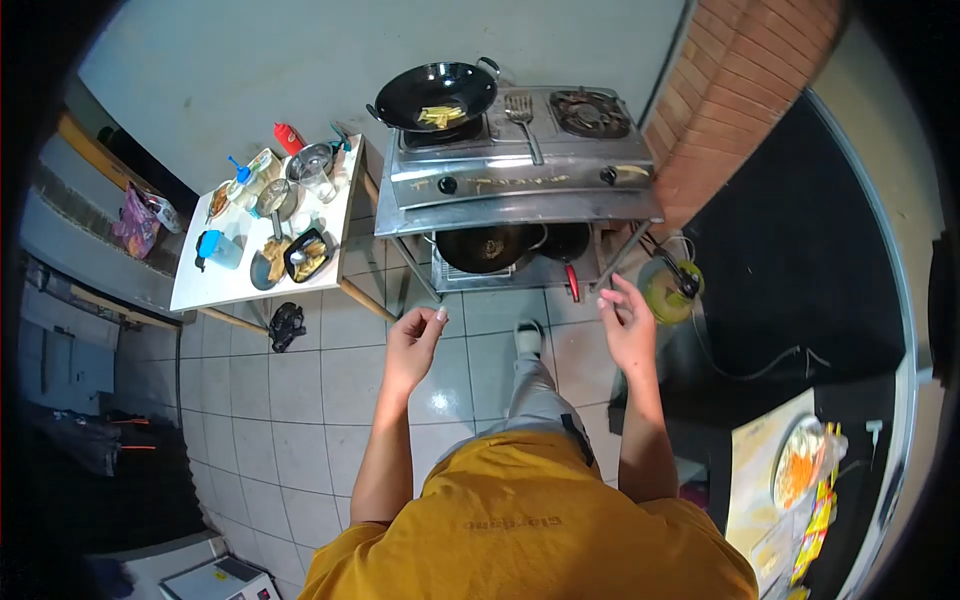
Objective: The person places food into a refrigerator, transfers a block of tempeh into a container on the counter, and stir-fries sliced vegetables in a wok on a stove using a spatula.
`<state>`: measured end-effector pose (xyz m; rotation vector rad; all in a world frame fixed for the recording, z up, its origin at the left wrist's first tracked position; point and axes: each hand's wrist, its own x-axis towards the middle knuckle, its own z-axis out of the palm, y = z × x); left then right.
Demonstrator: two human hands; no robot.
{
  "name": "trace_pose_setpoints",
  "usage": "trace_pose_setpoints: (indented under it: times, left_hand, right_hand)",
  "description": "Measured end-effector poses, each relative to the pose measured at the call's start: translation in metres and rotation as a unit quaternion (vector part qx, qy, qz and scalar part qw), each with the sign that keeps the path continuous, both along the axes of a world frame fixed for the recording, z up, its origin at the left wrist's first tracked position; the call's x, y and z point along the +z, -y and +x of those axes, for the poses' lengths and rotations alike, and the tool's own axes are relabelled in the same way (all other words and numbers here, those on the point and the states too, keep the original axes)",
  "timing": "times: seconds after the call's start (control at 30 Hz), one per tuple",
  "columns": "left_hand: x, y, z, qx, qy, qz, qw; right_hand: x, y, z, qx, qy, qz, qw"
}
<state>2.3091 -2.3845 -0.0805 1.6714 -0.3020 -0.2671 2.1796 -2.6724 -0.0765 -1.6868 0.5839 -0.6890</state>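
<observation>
My left hand [412, 350] is raised over the tiled floor, fingers curled and thumb pressed to them; whatever it may hold is hidden. To the right, my right hand [630, 328] has its fingers bent but apart, with nothing between them. Neither hand touches anything in view. Ahead stands a steel two-burner stove [520, 180]. On its left burner sits a black wok [410, 92] with pale yellow pieces [440, 116] in it. A slotted metal spatula [522, 115] lies between the burners, its handle pointing toward me.
At left, a white table [215, 285] bears bowls, bottles and a black dish [308, 255] of food. Another wok [490, 248] rests under the stove. A green gas cylinder [668, 292] stands right. A plate of shredded food [800, 462] lies on the lower-right counter. A black bag [287, 327] is on the floor.
</observation>
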Motion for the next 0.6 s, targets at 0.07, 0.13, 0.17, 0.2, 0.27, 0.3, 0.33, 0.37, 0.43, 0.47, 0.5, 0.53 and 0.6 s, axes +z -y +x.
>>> trace_pose_setpoints:
  times: [0.07, 0.13, 0.17, 0.2, 0.27, 0.3, 0.33, 0.37, 0.43, 0.47, 0.5, 0.53, 0.6]
  left_hand:
    - [-0.009, 0.016, 0.043, 0.028, 0.004, -0.01, 1.0]
    - [-0.017, 0.027, 0.083, 0.059, -0.008, 0.003, 0.998]
    - [-0.017, 0.034, 0.105, 0.081, -0.015, 0.011, 0.997]
    - [-0.016, 0.042, 0.122, 0.093, -0.019, 0.016, 0.995]
    - [-0.01, 0.053, 0.158, 0.14, -0.053, 0.046, 0.988]
    - [-0.006, 0.059, 0.174, 0.147, -0.06, 0.053, 0.986]
    - [-0.001, 0.064, 0.191, 0.155, -0.05, 0.049, 0.985]
    - [0.004, 0.068, 0.206, 0.161, -0.042, 0.046, 0.985]
    - [0.015, 0.075, 0.232, 0.185, -0.053, 0.047, 0.98]
    - [0.018, 0.078, 0.245, 0.202, -0.054, 0.041, 0.977]
    - [0.019, 0.081, 0.257, 0.207, -0.044, 0.032, 0.977]
    - [0.019, 0.083, 0.268, 0.21, -0.049, 0.034, 0.976]
    - [0.017, 0.087, 0.292, 0.194, -0.025, 0.015, 0.981]
  right_hand:
    - [-0.033, 0.036, 0.065, 0.016, -0.003, -0.02, 1.0]
    - [-0.053, 0.071, 0.134, 0.054, -0.062, -0.047, 0.996]
    - [-0.055, 0.085, 0.168, 0.064, -0.118, -0.051, 0.99]
    - [-0.055, 0.096, 0.2, 0.076, -0.121, -0.048, 0.989]
    - [-0.054, 0.114, 0.263, 0.036, -0.208, -0.142, 0.967]
    - [-0.061, 0.128, 0.293, 0.059, -0.267, -0.134, 0.953]
    - [-0.065, 0.136, 0.319, 0.068, -0.272, -0.131, 0.951]
    - [-0.069, 0.143, 0.34, 0.061, -0.305, -0.133, 0.941]
    - [-0.068, 0.149, 0.369, 0.071, -0.354, -0.136, 0.923]
    - [-0.07, 0.151, 0.38, 0.078, -0.359, -0.135, 0.92]
    - [-0.074, 0.152, 0.388, 0.077, -0.363, -0.135, 0.919]
    - [-0.079, 0.153, 0.395, 0.075, -0.368, -0.135, 0.917]
    - [-0.097, 0.155, 0.408, 0.08, -0.371, -0.108, 0.919]
